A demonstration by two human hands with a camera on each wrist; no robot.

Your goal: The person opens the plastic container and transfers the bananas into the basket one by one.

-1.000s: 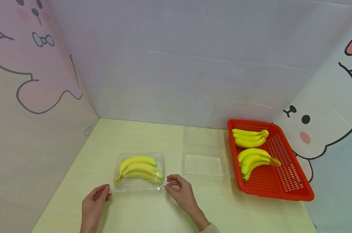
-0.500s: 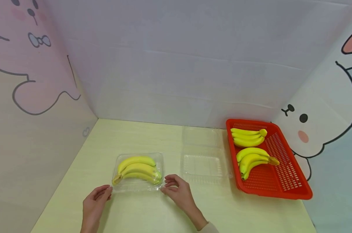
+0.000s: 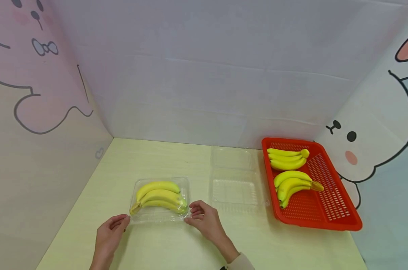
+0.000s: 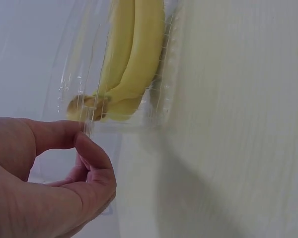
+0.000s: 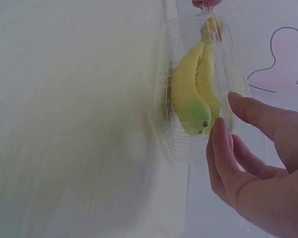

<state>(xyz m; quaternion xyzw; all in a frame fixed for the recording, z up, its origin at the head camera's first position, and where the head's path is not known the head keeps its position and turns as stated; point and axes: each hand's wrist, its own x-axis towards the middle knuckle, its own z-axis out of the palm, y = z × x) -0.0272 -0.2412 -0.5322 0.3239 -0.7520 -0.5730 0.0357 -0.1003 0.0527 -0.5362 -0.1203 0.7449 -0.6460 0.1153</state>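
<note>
A clear plastic clamshell container [image 3: 149,216] with a bunch of yellow bananas [image 3: 160,195] inside lies left of centre on the table, its lid over the fruit. At its front left corner, my left hand [image 3: 110,234] pinches the rim between thumb and forefinger, as the left wrist view shows at the container's edge [image 4: 88,119]. My right hand [image 3: 205,223] is at the front right corner. In the right wrist view its thumb and fingers [image 5: 222,144] pinch the rim near the bananas' greenish tips [image 5: 198,119].
Right of the hands, a second clear container [image 3: 235,191] lies unfolded, its lid toward the back wall. Beyond it stands a red plastic basket [image 3: 335,198] with two bunches of bananas [image 3: 288,159]. Fabric walls with cartoon animals border the table [image 3: 163,247] behind and at both sides.
My right hand has shifted slightly left, onto the container's front right corner. The left hand stays at the front left corner. The head view has shifted a little.
</note>
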